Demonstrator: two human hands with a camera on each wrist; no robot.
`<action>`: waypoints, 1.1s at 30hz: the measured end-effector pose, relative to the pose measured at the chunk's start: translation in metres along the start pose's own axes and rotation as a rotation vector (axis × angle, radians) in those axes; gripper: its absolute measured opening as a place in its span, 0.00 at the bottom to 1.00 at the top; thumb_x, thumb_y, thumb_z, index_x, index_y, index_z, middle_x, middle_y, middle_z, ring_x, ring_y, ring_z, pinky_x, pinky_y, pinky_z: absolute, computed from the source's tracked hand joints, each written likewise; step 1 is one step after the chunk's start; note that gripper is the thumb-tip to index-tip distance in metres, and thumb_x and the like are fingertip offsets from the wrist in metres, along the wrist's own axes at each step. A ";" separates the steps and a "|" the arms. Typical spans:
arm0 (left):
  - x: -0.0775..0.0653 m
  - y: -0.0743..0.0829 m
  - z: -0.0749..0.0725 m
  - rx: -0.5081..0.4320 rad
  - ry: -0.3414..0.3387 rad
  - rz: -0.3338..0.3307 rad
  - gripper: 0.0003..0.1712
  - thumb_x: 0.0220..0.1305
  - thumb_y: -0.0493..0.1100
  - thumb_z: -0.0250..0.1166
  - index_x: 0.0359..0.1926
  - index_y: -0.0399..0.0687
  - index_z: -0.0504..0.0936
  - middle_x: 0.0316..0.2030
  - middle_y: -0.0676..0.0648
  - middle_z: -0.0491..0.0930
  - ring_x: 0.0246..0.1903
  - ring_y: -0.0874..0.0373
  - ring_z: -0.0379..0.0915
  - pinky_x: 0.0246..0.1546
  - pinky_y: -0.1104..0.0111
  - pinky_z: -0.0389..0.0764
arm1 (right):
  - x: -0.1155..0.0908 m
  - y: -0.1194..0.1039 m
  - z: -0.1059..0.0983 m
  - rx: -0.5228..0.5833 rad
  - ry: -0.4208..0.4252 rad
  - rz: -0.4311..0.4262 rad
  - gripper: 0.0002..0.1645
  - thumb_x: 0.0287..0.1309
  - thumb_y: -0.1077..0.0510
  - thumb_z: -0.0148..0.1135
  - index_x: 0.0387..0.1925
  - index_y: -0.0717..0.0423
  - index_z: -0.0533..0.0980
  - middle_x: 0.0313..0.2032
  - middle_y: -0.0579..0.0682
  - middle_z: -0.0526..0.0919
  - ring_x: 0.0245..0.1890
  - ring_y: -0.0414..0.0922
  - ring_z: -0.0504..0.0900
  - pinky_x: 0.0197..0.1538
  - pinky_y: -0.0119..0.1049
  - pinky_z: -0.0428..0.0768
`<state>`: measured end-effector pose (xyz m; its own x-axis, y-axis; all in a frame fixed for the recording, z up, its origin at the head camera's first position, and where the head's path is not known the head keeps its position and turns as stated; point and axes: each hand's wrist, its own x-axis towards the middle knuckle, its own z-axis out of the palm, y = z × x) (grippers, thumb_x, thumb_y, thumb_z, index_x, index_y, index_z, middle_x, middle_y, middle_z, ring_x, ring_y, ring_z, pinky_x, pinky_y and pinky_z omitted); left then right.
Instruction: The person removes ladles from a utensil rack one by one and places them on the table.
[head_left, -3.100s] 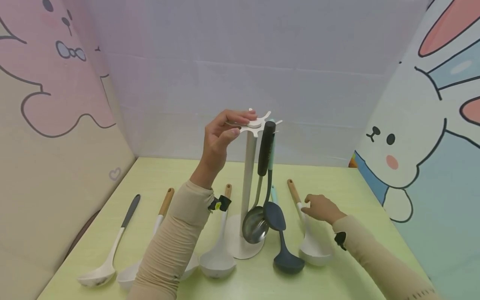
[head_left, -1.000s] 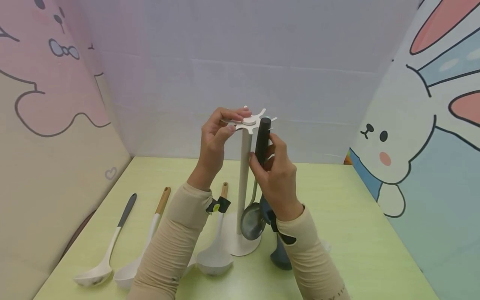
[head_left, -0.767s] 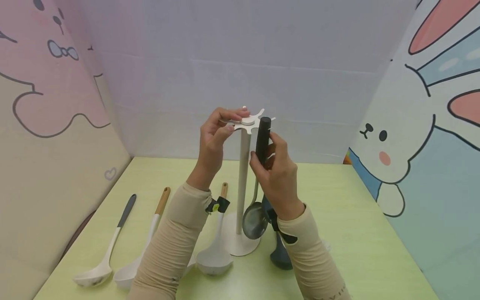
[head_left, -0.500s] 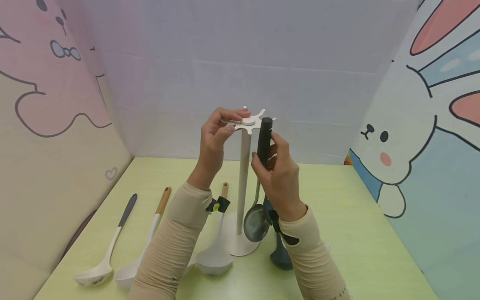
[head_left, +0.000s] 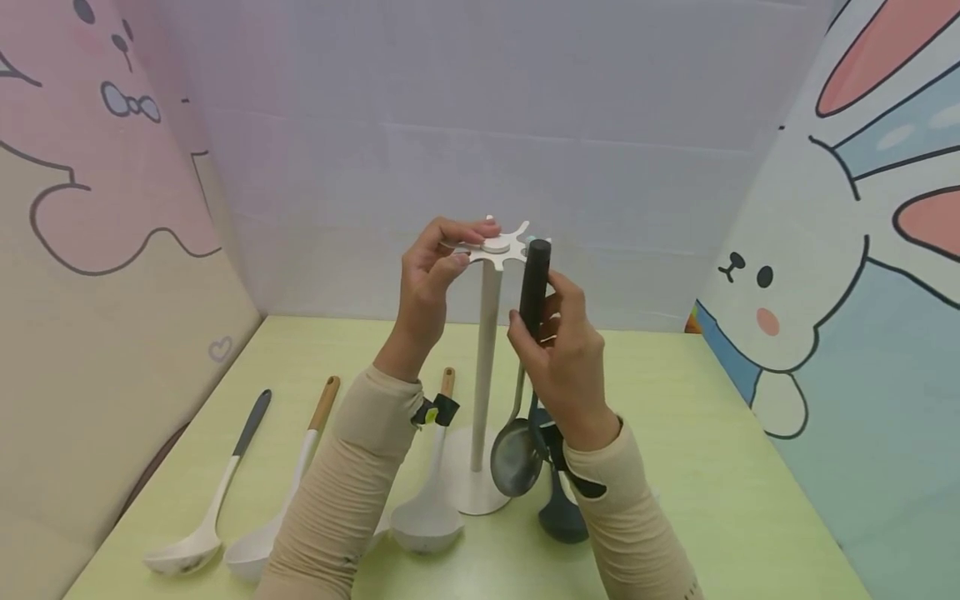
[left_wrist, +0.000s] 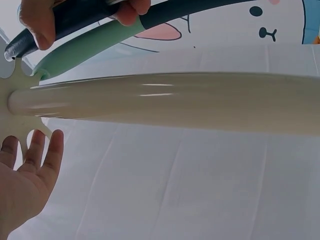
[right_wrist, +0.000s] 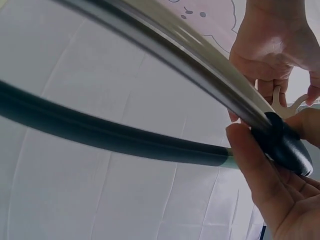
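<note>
In the head view my left hand (head_left: pixel 426 279) holds the star-shaped hook top (head_left: pixel 495 248) of a white utensil stand (head_left: pixel 486 367), fingers over it and thumb at its edge. With my right hand (head_left: pixel 562 350) I pinch the black handle (head_left: pixel 536 287) of a metal ladle, whose steel bowl (head_left: pixel 517 458) hangs beside the pole. In the left wrist view the ladle's handle end (left_wrist: pixel 20 45) is at a hook tip; whether it is hooked, I cannot tell. Behind it hangs a dark utensil with a green handle (left_wrist: pixel 87 49), its head mostly hidden by my right arm.
On the yellow-green table (head_left: pixel 712 433), a white ladle with a grey handle (head_left: pixel 225 492), one with a wooden handle (head_left: pixel 322 408) and another white ladle (head_left: pixel 427 521) lie left of the stand. A dark ladle (head_left: pixel 561 517) lies to its right. Cartoon-printed walls (head_left: pixel 780 325) enclose the sides.
My right hand has gone from a white ladle on the right up to the black handle. Lately it has shifted slightly right and down with the metal ladle. My left hand stays at the stand's top.
</note>
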<state>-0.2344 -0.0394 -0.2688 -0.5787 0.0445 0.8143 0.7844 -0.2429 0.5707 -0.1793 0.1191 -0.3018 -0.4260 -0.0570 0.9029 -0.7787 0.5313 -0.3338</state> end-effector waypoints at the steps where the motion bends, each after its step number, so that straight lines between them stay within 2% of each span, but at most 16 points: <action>1: 0.000 0.000 0.000 -0.002 -0.001 -0.001 0.22 0.58 0.45 0.51 0.39 0.24 0.72 0.46 0.49 0.86 0.58 0.41 0.74 0.61 0.49 0.71 | 0.000 0.000 -0.001 0.002 0.004 0.002 0.32 0.52 0.72 0.67 0.57 0.67 0.65 0.27 0.59 0.77 0.19 0.47 0.80 0.24 0.39 0.83; 8: 0.001 0.000 -0.001 0.020 -0.012 0.003 0.23 0.59 0.45 0.51 0.39 0.23 0.72 0.47 0.43 0.85 0.59 0.42 0.74 0.61 0.50 0.72 | 0.000 -0.003 -0.005 0.013 0.019 0.012 0.32 0.52 0.72 0.67 0.57 0.67 0.64 0.29 0.59 0.77 0.21 0.48 0.81 0.25 0.39 0.84; 14: 0.001 0.000 -0.003 0.015 -0.018 -0.005 0.23 0.58 0.45 0.51 0.39 0.23 0.72 0.46 0.47 0.85 0.59 0.42 0.74 0.60 0.52 0.73 | -0.004 -0.003 -0.008 0.014 0.005 0.004 0.33 0.51 0.72 0.68 0.57 0.67 0.64 0.29 0.59 0.76 0.21 0.48 0.81 0.24 0.39 0.84; 20: 0.002 -0.001 -0.003 0.002 -0.017 -0.009 0.22 0.58 0.45 0.50 0.38 0.25 0.73 0.46 0.45 0.86 0.58 0.42 0.75 0.57 0.56 0.76 | -0.009 -0.003 -0.008 0.030 0.001 0.005 0.34 0.50 0.72 0.68 0.57 0.67 0.64 0.29 0.59 0.77 0.22 0.49 0.82 0.23 0.39 0.84; 22: 0.002 -0.002 -0.004 -0.010 -0.019 -0.006 0.20 0.58 0.45 0.50 0.37 0.29 0.75 0.46 0.45 0.86 0.58 0.41 0.75 0.56 0.56 0.76 | -0.011 -0.003 -0.008 0.039 0.003 0.010 0.34 0.50 0.73 0.68 0.57 0.67 0.64 0.30 0.59 0.77 0.23 0.49 0.82 0.23 0.39 0.83; 28: 0.002 -0.004 -0.005 -0.064 -0.036 -0.001 0.12 0.58 0.45 0.50 0.37 0.50 0.79 0.45 0.51 0.86 0.59 0.40 0.74 0.56 0.56 0.76 | -0.020 -0.002 -0.007 0.076 0.004 0.037 0.36 0.47 0.75 0.67 0.58 0.65 0.64 0.31 0.58 0.77 0.23 0.49 0.83 0.22 0.35 0.82; 33: 0.003 -0.005 -0.006 -0.105 -0.049 -0.010 0.12 0.57 0.43 0.49 0.38 0.51 0.78 0.45 0.54 0.85 0.58 0.42 0.75 0.55 0.56 0.77 | -0.028 -0.001 -0.007 0.096 -0.008 0.049 0.37 0.47 0.76 0.67 0.58 0.64 0.64 0.31 0.58 0.77 0.22 0.48 0.84 0.21 0.33 0.81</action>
<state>-0.2414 -0.0434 -0.2698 -0.5727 0.0940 0.8144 0.7495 -0.3423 0.5666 -0.1635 0.1257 -0.3247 -0.4682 -0.0401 0.8827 -0.7973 0.4499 -0.4024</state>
